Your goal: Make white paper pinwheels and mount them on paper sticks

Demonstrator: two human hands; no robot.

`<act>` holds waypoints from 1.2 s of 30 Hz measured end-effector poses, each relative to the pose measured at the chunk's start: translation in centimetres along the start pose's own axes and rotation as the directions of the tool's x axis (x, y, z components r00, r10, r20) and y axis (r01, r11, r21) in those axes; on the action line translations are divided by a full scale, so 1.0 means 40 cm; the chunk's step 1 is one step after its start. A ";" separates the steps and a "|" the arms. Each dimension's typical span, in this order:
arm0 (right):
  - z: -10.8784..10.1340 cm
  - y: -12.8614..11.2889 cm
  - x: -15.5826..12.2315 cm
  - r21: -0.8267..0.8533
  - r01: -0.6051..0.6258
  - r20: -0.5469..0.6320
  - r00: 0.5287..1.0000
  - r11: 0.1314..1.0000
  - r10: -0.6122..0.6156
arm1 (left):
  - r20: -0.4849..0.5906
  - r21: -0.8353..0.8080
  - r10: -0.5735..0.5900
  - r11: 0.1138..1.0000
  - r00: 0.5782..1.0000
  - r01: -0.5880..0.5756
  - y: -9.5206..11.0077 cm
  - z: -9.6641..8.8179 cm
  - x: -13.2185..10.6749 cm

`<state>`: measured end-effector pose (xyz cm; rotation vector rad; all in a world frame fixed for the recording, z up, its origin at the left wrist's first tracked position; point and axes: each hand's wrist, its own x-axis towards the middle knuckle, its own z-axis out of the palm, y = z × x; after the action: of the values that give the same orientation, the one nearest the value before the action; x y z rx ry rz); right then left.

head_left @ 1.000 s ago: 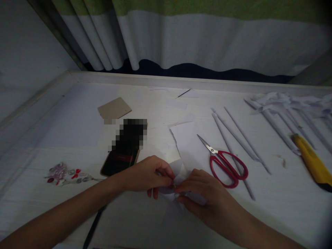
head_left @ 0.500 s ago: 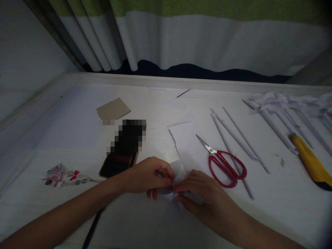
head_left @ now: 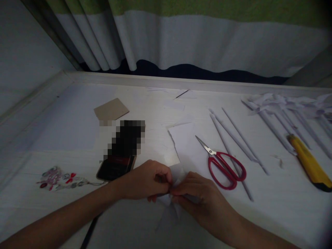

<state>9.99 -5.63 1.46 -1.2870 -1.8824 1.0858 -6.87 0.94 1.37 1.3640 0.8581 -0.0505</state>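
Note:
My left hand (head_left: 150, 180) and my right hand (head_left: 194, 193) meet low in the middle of the view, fingertips almost touching. Between them is a small folded piece of white paper (head_left: 178, 172), pinched from both sides; its middle is hidden by my fingers. Just beyond lies a torn white sheet (head_left: 185, 138). To the right of my right hand, red-handled scissors (head_left: 220, 162) rest slightly spread, blades pointing up and left, over the sheet's edge and a thin rolled paper stick (head_left: 245, 190).
A phone (head_left: 116, 167) with a beaded charm (head_left: 55, 178) lies at left, near a brown card (head_left: 111, 110). Rolled paper sticks (head_left: 233, 135), a yellow cutter knife (head_left: 311, 166) and several paper pinwheel-like pieces (head_left: 290, 107) lie at right. A curtain (head_left: 181, 41) hangs behind.
My fingers have closed in tighter on the folded paper, the left fingertips shifting slightly down. The view has moved a little; the other things have stayed put.

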 end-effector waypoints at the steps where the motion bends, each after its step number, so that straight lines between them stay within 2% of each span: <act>1: 0.000 -0.001 0.001 0.005 0.004 -0.005 1.000 1.000 -0.004 | 0.001 0.001 0.004 1.000 1.000 -0.004 0.002 0.000 -0.001; 9: 0.002 0.001 0.003 0.034 0.044 -0.012 0.999 0.998 -0.044 | 0.008 0.003 0.015 1.000 1.000 -0.015 0.005 -0.003 -0.001; 18: 0.004 0.006 0.003 0.039 0.024 0.005 1.000 0.999 -0.024 | 0.002 0.028 0.020 0.999 1.000 -0.020 0.008 -0.004 -0.001; 24: 0.000 0.004 -0.002 0.018 -0.004 -0.005 1.000 1.000 0.004 | 0.056 -0.018 0.005 1.000 0.998 -0.004 0.003 -0.012 0.001; 31: -0.027 0.001 -0.011 -0.087 0.028 -0.090 0.995 0.996 -0.036 | 0.098 -0.020 -0.004 1.000 0.995 0.006 0.034 -0.023 -0.031; 36: -0.036 0.004 -0.005 -0.028 0.038 -0.032 0.999 0.999 -0.039 | 0.067 -0.005 0.015 1.000 0.998 -0.015 0.045 -0.029 -0.047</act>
<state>11.31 -5.37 2.00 -1.2712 -1.8962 1.0167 -7.88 1.55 3.94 1.3570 0.7912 -0.0821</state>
